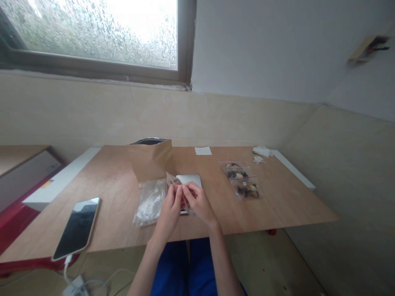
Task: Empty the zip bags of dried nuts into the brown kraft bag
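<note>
Both my hands are together over the front middle of the table, holding a small clear plastic bag [170,179] with something red inside. My left hand [169,205] pinches the bag between thumb and fingers. Close against it, my right hand [199,201] pinches the bag too, thumb tips almost touching. The fingers hide much of the bag, and its contents are too small to name. Beneath the hands lies a flat silver-white object [193,179], partly covered. Just left of my left hand is a pile of clear plastic bags [150,205].
A brown paper bag [154,160] stands behind the clear bags. Filled zip bags [247,188] with dark and pale pieces lie to the right. A phone [77,226] with a charging cable [66,269] is at the left edge. White paper [203,151] and crumpled white scraps [262,151] lie farther back.
</note>
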`<state>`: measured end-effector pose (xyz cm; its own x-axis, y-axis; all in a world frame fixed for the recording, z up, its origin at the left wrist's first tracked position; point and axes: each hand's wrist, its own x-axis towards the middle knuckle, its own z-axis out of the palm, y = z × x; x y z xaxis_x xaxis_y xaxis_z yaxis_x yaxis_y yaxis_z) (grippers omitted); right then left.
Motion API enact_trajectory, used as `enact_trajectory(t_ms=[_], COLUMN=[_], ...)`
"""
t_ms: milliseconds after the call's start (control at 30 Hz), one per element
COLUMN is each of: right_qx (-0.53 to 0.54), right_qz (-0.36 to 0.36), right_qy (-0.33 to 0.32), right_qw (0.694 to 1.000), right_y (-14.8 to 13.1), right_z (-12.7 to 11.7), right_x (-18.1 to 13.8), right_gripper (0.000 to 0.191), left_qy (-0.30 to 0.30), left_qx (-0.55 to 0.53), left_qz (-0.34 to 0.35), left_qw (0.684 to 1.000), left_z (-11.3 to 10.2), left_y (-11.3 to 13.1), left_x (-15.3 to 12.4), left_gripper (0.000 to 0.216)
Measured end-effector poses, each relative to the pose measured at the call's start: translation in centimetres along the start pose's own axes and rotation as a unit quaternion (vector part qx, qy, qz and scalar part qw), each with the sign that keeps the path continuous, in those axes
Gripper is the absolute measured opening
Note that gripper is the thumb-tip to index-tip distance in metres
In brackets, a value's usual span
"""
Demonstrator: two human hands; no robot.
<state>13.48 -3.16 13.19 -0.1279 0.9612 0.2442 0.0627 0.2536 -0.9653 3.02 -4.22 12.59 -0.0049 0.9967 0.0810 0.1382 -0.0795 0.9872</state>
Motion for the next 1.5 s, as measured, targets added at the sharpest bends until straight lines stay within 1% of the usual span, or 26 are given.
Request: enact_trajectory(t_ms=[100,233,333,433,533,567,600,700,767,833,900,967,1033,1100,1133,1167,1233,1300,1367,1400,1433,1500], right_qx=[0.013,-0.019,-0.07,-0.135,-0.156,-0.162,-0.17,-0.178,-0.163,-0.145,-0.126,-0.095,-0.06,-0.04,-0.036,-0.037,-0.055,-0.1,-0.149,-0.167,-0.179,-0.182], right_qz=[0.005,0.006,0.011,0.009,0.002,-0.001,-0.003,-0.01,-0.009,-0.005,-0.005,-0.011,-0.018,-0.026,-0.027,-0.026,-0.016,-0.021,-0.054,-0.073,-0.089,-0.101], right_qy=[-0.024,-0.018,-0.023,-0.046,-0.059,-0.045,-0.019,0.086,0.113,0.105,0.09,0.08,0.085,0.103,0.106,0.102,0.085,0.099,0.146,0.161,0.16,0.114], right_qw=[1.0,1.0,0.997,0.99,0.986,0.986,0.985,0.98,0.98,0.984,0.988,0.992,0.994,0.994,0.993,0.994,0.995,0.99,0.976,0.97,0.967,0.971], right_y=[0.1,0.1,0.1,0.3,0.7,0.8,1.0,1.5,1.6,1.3,0.7,0.0,-0.5,-0.7,-0.6,-0.4,0.1,0.2,-0.2,-0.7,-1.1,-2.0], right_z=[0.1,0.2,0.3,0.4,0.0,-0.4,-1.0,-3.0,-4.0,-4.1,-3.5,-2.5,-1.3,-0.4,-0.1,0.2,0.4,0.3,0.0,-0.2,-0.3,-0.4], right_x=[0.0,-0.3,-0.5,-0.7,-0.6,-0.5,-0.4,-0.2,-0.2,-0.3,-0.5,-0.7,-0.7,-0.7,-0.6,-0.6,-0.4,-0.4,-0.4,-0.5,-0.5,-0.6], right_gripper=[0.022,0.02,0.019,0.025,0.026,0.027,0.027,0.028,0.029,0.03,0.03,0.03,0.029,0.029,0.029,0.029,0.028,0.019,0.006,0.005,0.008,0.015], left_qy=[0.008,-0.001,-0.02,-0.031,-0.043,-0.038,-0.025,0.02,0.014,-0.004,-0.009,0.01,0.027,0.012,-0.01,-0.027,-0.042,-0.036,-0.018,-0.006,0.006,0.029], left_qx=[0.012,0.039,0.08,0.101,0.114,0.118,0.121,0.139,0.143,0.122,0.071,-0.002,-0.081,-0.158,-0.198,-0.238,-0.295,-0.313,-0.307,-0.304,-0.3,-0.29], left_qz=[0.008,0.028,0.043,0.045,0.039,0.037,0.036,0.039,0.043,0.044,0.035,0.023,-0.004,-0.048,-0.075,-0.101,-0.142,-0.176,-0.2,-0.206,-0.206,-0.198], left_qw=[1.0,0.999,0.996,0.993,0.992,0.992,0.992,0.989,0.989,0.992,0.997,1.0,0.996,0.986,0.977,0.966,0.944,0.933,0.93,0.93,0.931,0.936], left_z=[-0.7,-1.4,-1.6,-1.6,-1.9,-2.1,-2.4,-3.7,-4.3,-4.3,-3.9,-3.2,-2.1,-1.1,-0.7,-0.3,0.0,-0.1,-0.6,-0.8,-1.0,-1.2], left_y=[-0.3,-0.3,-0.2,-0.3,-0.7,-0.7,-0.8,-0.6,-0.5,-0.6,-0.9,-1.4,-2.2,-2.9,-3.2,-3.5,-3.8,-3.8,-3.7,-3.6,-3.6,-3.8], left_x=[0.1,0.2,0.4,0.5,0.5,0.5,0.5,0.4,0.4,0.5,0.7,0.9,1.1,1.0,0.8,0.7,0.3,0.0,0.0,0.1,0.2,0.4], left_gripper=[0.031,0.03,0.029,0.028,0.026,0.026,0.027,0.03,0.031,0.033,0.036,0.038,0.039,0.045,0.05,0.054,0.061,0.064,0.062,0.061,0.06,0.058])
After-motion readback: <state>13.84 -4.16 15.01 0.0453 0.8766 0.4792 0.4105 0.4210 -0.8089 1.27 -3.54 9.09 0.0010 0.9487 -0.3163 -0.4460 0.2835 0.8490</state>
